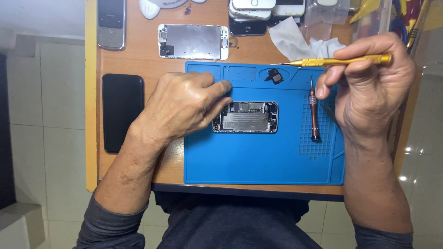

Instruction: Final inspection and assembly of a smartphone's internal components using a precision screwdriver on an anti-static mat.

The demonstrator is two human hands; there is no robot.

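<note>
The light is bright and even, coming from overhead, and the blue mat (258, 161) shows flat colour with only soft, short shadows under the left hand (184, 106) and right hand (369, 87). Small glare spots sit on the glossy floor tiles (406, 161) at the right. The black phone (122, 112) on the left carries a dull sheen. Focus is sharp mid-frame; the far clutter and near sleeves look slightly soft.
</note>
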